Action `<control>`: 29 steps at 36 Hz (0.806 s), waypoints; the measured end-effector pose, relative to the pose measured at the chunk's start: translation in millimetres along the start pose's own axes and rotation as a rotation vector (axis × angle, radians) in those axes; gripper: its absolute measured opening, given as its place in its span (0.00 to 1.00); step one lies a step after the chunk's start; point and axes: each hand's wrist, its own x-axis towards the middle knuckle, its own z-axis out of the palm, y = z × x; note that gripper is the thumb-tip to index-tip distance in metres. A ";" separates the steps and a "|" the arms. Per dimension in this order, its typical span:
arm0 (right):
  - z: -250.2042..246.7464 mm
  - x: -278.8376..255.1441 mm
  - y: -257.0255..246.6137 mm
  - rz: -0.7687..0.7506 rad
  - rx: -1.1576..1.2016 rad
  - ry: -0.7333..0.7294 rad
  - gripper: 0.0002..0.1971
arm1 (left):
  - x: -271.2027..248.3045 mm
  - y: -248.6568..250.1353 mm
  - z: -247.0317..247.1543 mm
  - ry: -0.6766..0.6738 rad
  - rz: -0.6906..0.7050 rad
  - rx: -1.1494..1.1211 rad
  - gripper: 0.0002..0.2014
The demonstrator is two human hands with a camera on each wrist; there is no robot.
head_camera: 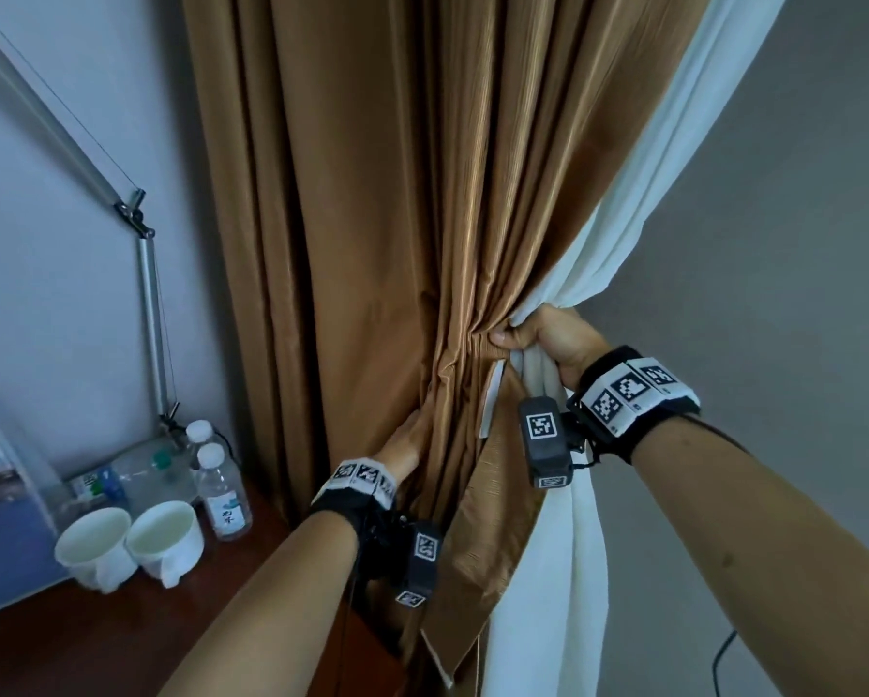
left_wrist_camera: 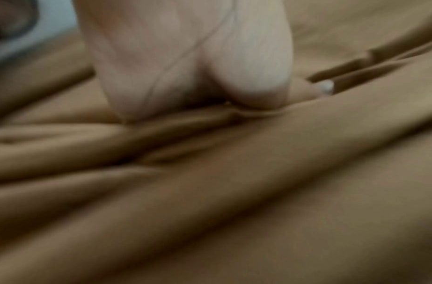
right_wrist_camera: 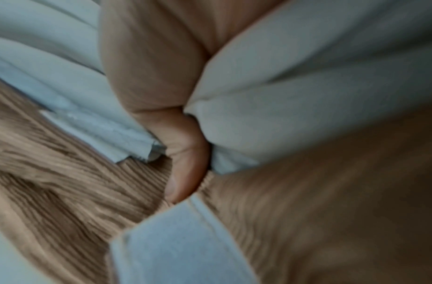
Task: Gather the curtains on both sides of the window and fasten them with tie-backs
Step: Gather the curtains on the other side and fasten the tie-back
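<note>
A brown curtain point(head_camera: 362, 218) hangs in folds, with a white sheer curtain point(head_camera: 638, 203) on its right. My right hand point(head_camera: 538, 339) grips both, bunched together at waist height; in the right wrist view the thumb point(right_wrist_camera: 185, 169) presses across white sheer point(right_wrist_camera: 307, 96) and brown cloth point(right_wrist_camera: 64, 173). My left hand point(head_camera: 407, 445) is lower left, its fingers buried in the brown folds. In the left wrist view the palm point(left_wrist_camera: 185, 57) bears on puckered brown fabric point(left_wrist_camera: 234, 192), and only one fingertip point(left_wrist_camera: 325, 87) shows. A narrow white strip point(head_camera: 493, 399) hangs between the hands. No tie-back is clearly visible.
A wooden desk point(head_camera: 70, 646) stands at lower left with two white cups point(head_camera: 95, 545), water bottles point(head_camera: 224, 490) and a metal lamp arm point(head_camera: 148, 304). A grey wall point(head_camera: 774, 218) lies to the right, with a black cable point(head_camera: 724, 651) low down.
</note>
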 end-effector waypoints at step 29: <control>-21.2 -15.7 3.6 0.074 0.042 -0.143 0.14 | 9.1 138.3 -62.6 0.006 0.311 -0.502 0.53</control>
